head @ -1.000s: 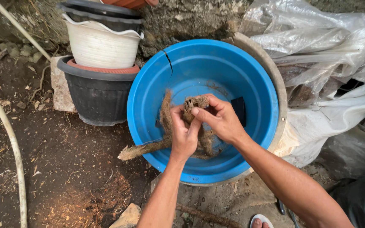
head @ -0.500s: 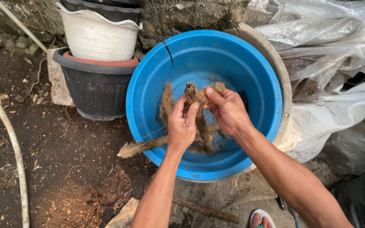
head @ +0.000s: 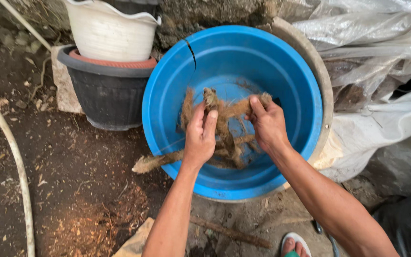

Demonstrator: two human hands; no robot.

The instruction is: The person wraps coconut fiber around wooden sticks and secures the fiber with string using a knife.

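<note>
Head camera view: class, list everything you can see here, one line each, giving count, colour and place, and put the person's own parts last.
blue basin: one, blue, rim cracked at the top left, centre, tilted toward the camera.
fibrous husk: one clump, brown, inside the basin, one strand poking over its left rim.
black pot: one, black, upper left on the soil.
white pot: one, white, stacked in the black pot.
plastic sheeting: crumpled, clear to white, right side.
hose: one, pale, along the left edge.
stick: one, brown, on the ground below the basin.
sandalled foot: one, bottom edge.
left hand: one, gripping the husk.
right hand: one, gripping the husk.
</note>
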